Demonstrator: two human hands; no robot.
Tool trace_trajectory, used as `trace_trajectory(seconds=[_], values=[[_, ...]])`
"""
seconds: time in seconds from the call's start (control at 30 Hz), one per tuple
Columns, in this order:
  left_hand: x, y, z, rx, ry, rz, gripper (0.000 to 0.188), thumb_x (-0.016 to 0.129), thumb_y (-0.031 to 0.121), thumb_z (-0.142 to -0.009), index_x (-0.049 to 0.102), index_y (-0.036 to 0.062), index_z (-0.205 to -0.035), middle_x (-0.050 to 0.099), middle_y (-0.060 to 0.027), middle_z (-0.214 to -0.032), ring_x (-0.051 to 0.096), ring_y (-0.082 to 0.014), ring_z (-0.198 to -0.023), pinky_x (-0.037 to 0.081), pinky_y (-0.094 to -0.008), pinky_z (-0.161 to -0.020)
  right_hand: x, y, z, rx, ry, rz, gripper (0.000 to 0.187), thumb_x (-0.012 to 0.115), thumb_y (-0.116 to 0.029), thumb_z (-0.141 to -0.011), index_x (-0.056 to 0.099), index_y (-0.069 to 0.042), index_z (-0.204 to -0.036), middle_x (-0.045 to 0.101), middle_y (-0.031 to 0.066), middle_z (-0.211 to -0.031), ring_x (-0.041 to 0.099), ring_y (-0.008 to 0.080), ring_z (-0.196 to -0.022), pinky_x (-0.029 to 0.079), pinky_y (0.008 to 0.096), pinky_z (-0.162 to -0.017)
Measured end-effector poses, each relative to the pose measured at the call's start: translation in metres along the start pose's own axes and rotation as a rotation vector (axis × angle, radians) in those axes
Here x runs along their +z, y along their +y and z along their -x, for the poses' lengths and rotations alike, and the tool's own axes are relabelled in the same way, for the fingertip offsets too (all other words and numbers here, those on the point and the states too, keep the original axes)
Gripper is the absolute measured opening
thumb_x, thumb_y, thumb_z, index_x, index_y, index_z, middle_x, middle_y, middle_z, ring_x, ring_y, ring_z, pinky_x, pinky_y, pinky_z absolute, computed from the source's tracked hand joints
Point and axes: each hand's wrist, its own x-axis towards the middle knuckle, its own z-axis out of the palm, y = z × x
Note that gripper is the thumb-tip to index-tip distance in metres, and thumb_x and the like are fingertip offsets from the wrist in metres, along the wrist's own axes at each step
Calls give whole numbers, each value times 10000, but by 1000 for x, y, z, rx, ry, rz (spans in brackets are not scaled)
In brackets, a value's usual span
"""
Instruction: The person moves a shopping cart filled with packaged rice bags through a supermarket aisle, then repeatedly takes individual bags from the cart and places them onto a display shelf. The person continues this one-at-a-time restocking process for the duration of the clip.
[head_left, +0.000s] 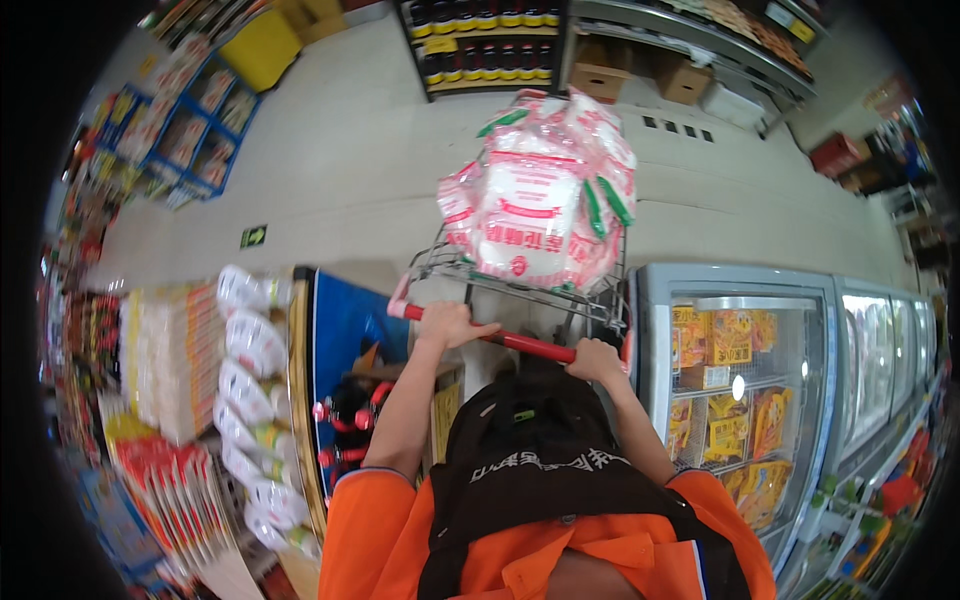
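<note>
I see a red cart handle (537,343) at 4, near centre. Bags (530,215) at 1: white, pink-red print, green patches. Freezer (652,370) at 4: grey, packs (768,420) mostly yellow. Apron (530,430) at 5: black, white lettering. Shirt (375,530) orange.

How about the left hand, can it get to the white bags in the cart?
Probably yes, with a stretch: the left hand must first let go of the red handle, but the white bags are piled above the near edge of the wire cart, with nothing blocking the way.
</note>
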Motion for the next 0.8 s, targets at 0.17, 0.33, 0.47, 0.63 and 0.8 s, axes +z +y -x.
trace_trajectory(seconds=[0.17, 0.33, 0.47, 0.63, 0.8], values=[[45, 19, 80, -58, 23, -16, 798, 449, 770, -671, 675, 6, -710, 644, -190, -745, 634, -326, -747, 498, -382, -707, 48, 12, 56, -74, 23, 28, 340, 613, -306, -641, 675, -43, -846, 643, 213, -850, 628, 364, -824, 504, 431, -773], [88, 43, 154, -53, 75, -27, 734, 460, 751, -673, 691, 54, -652, 633, -173, -668, 635, -306, -669, 505, -363, -650, 91, 27, 121, -109, -33, 57, 324, 620, -310, -658, 682, -69, -867, 645, 204, -859, 626, 359, -837, 502, 426, -779], [120, 56, 208, -31, 113, -21, 666, 485, 710, -685, 692, 81, -611, 604, -161, -573, 622, -303, -592, 507, -361, -587, 119, 33, 167, -138, -107, 60, 306, 601, -273, -675, 677, -71, -891, 644, 204, -877, 624, 362, -846, 498, 430, -781], [139, 65, 245, -61, 134, -25, 683, 472, 730, -683, 689, 88, -596, 601, -159, -567, 623, -296, -590, 499, -361, -576, 132, 30, 208, -163, -92, 76, 276, 577, -230, -689, 667, -33, -860, 645, 208, -856, 626, 355, -847, 495, 417, -779], [159, 85, 281, -128, 180, 29, 742, 486, 757, -659, 702, 47, -675, 644, -177, -675, 643, -313, -672, 510, -363, -660, 161, 44, 232, -148, -1, 93, 283, 627, -270, -655, 694, -71, -845, 644, 214, -825, 628, 354, -803, 496, 411, -788]])
